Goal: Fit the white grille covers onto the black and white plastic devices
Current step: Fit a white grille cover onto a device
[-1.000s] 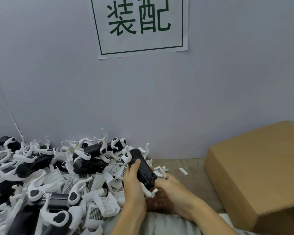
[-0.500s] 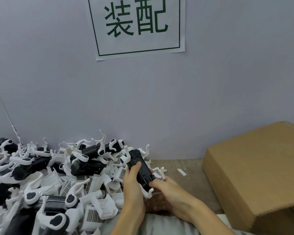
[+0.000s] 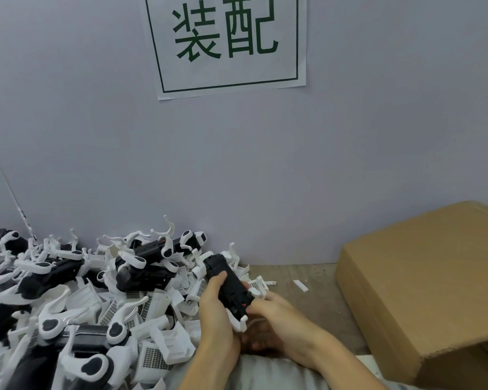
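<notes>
Between both hands, black device with white prongs, tilted, left hand and right hand gripping it

Black-white device tilted, held above table; grille covers heaped left.

The wall is a flat pale lavender-grey. On it, at the top centre of the frame, hangs a white paper sign with dark green characters and a thin dark green border. The pile of parts at lower left is black and white, with white covers showing fine grey grid patterns. The held device is black with white ends and a small red spot. The box at right is plain brown, the tabletop dull brown-grey.
</notes>
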